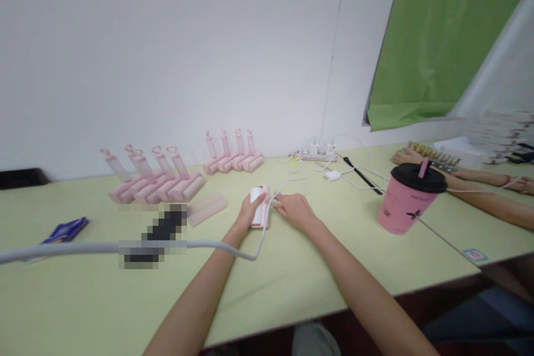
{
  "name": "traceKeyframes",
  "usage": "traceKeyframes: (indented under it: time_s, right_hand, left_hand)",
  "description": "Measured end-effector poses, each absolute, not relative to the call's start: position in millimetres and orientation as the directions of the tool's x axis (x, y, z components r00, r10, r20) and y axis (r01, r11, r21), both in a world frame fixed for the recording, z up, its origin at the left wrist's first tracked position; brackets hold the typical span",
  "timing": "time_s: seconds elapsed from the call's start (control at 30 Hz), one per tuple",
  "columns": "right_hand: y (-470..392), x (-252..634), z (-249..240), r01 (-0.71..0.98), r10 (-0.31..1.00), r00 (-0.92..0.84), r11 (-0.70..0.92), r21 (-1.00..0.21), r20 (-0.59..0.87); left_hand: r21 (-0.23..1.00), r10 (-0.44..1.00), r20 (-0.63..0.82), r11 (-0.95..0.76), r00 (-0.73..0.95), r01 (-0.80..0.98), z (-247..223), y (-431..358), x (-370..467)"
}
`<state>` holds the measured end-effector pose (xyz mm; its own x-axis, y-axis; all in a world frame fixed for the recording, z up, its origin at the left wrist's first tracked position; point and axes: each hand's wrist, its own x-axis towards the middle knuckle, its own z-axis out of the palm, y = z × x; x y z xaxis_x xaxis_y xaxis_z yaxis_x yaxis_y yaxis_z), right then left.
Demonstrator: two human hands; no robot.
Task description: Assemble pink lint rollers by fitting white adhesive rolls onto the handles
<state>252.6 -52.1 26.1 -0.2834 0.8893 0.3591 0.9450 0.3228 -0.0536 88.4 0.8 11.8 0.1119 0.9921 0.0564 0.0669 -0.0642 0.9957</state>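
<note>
Clock centred on the block in hand, twelve towards the wall.

Block (258,212): pink body, white face, thin red edging, flat on the table (292,278). Left hand (248,210) closed on it from the seven o'clock side, thumb across the top. Right hand (297,212) at three, fingers bent, tips at or very near the block's edge; blur and a white cord (264,228) crossing in front make it hard to say whether they pinch anything. Cannot tell.

Rear set (252,163) at eleven: four pink pieces in a row, each with a clear tube upright and a looped top. Left set (189,188), between nine and ten: looks like five of the same. These read as built up alike. The block in hand shows no tube, so I judge it less far along. Whether the standing ones are finished, or how many are left, cannot be told from here.

Pale strip (207,210) lies loose at nine, just beside the left set. Blue packet (67,230) farther out, between eight and nine. Power strip (317,157) with white plugs at one to two. Pink cup (403,206), black lid, at three. Beyond it, a co-worker's hands (406,156) near some gold-coloured items (428,151).
</note>
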Motion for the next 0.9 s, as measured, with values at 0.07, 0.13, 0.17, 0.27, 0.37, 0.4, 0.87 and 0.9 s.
traceKeyframes:
  time_s: [0.07, 0.13, 0.17, 0.27, 0.37, 0.4, 0.87, 0.9]
  right_hand:
    - [-52, 253, 24, 0.94, 0.885, -0.269, 0.326, -0.095, 0.38]
    - [-51, 254, 21, 0.928, 0.873, -0.273, 0.349, -0.128, 0.404]
    - [-51, 254, 18, 0.923, 0.868, -0.276, 0.359, -0.138, 0.412]
    - [-47, 254, 12, 0.92, 0.872, -0.282, 0.363, -0.144, 0.4]
    - [-43, 253, 9, 0.921, 0.883, -0.304, 0.368, -0.127, 0.357]
    - [-43, 252, 9, 0.921, 0.887, -0.311, 0.369, -0.121, 0.341]
    - [-46, 250, 14, 0.94, 0.908, -0.301, 0.334, -0.069, 0.292]
    - [-46, 251, 13, 0.939, 0.906, -0.301, 0.336, -0.072, 0.298]
  left_hand:
    - [0.998, 0.996, 0.033, -0.037, 0.083, 0.052, 12, 2, 88]
    - [1.0, 0.998, 0.014, -0.015, 0.057, 0.024, 12, 3, 86]
    - [1.0, 0.999, 0.004, -0.004, 0.05, 0.012, 11, 4, 85]
    - [1.0, 0.998, -0.019, 0.019, 0.054, -0.007, 10, 6, 84]
    - [1.0, 0.999, -0.01, 0.01, 0.05, -0.005, 9, 7, 84]
    - [1.0, 0.999, -0.004, 0.004, 0.05, -0.002, 8, 7, 84]
    - [0.998, 0.996, 0.052, -0.056, 0.075, 0.041, 4, 11, 83]
    - [0.998, 0.996, 0.052, -0.056, 0.079, 0.04, 4, 11, 83]
